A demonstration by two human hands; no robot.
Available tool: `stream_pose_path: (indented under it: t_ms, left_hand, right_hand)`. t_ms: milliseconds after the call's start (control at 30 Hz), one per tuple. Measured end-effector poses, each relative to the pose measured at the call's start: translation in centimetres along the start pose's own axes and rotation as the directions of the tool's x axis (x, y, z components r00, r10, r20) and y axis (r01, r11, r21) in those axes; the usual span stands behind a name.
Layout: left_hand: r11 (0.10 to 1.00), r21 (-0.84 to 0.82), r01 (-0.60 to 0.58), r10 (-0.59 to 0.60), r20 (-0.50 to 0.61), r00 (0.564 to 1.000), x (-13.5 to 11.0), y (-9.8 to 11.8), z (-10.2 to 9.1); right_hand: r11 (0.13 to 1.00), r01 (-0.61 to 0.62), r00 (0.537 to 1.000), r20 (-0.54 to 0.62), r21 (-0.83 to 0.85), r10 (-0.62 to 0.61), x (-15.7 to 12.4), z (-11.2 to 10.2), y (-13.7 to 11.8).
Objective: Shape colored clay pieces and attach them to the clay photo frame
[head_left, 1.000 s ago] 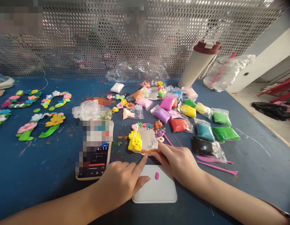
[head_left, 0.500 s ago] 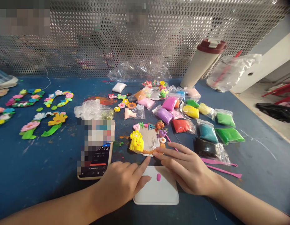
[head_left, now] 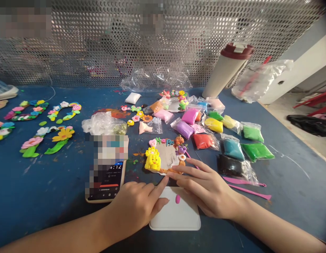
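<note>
A small clay plaque [head_left: 166, 158] lies on the blue table, with a yellow figure on its left, letters along its top and small ornaments on its right. My left hand [head_left: 138, 205] rests in front of it, index finger stretched to the plaque's lower edge and the other fingers curled, holding nothing. My right hand [head_left: 205, 188] lies flat with fingers spread, its fingertips touching the plaque's orange bottom rim. Below both hands sits a white tray [head_left: 178, 219] with a small pink clay piece [head_left: 177, 199] on it.
A phone [head_left: 107, 175] lies left of the plaque. Bags of coloured clay [head_left: 231, 147] crowd the right, with two pink sculpting tools [head_left: 247, 188] in front. Finished clay flowers [head_left: 44, 137] lie at left. A tumbler [head_left: 226, 70] and plastic bags stand against the perforated metal screen.
My right hand's fingers have stretched out flat and slid left along the plaque's lower edge. My left hand has hardly moved.
</note>
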State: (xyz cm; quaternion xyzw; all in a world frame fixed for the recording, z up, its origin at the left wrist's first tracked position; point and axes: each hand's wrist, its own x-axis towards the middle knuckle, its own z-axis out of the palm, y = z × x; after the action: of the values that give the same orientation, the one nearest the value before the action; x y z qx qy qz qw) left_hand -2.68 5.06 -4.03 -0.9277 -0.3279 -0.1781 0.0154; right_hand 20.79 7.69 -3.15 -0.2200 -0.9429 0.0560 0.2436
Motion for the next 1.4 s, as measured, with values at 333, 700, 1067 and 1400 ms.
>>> stream_pose_path:
  t_ms: [333,700,1067,1400]
  left_hand:
    - [1.000,0.010,-0.004,0.004,0.000,1.000,0.03,0.00,-0.01]
    - [0.999,-0.015,0.034,-0.034,0.005,0.999,0.02,-0.09,0.19]
    - [0.998,-0.055,0.041,-0.042,-0.009,0.999,0.38,0.03,-0.20]
    - [0.998,-0.057,-0.002,0.001,-0.019,1.000,0.39,-0.15,-0.36]
  right_hand:
    - [0.963,-0.171,0.985,0.019,0.206,0.171,0.15,-0.04,0.57]
    - [0.884,-0.306,0.950,0.060,0.352,0.305,0.27,-0.02,0.59]
    - [0.958,-0.193,0.980,0.007,0.213,0.197,0.29,-0.29,0.40]
    - [0.987,-0.142,0.990,-0.005,0.070,0.143,0.24,-0.27,0.37]
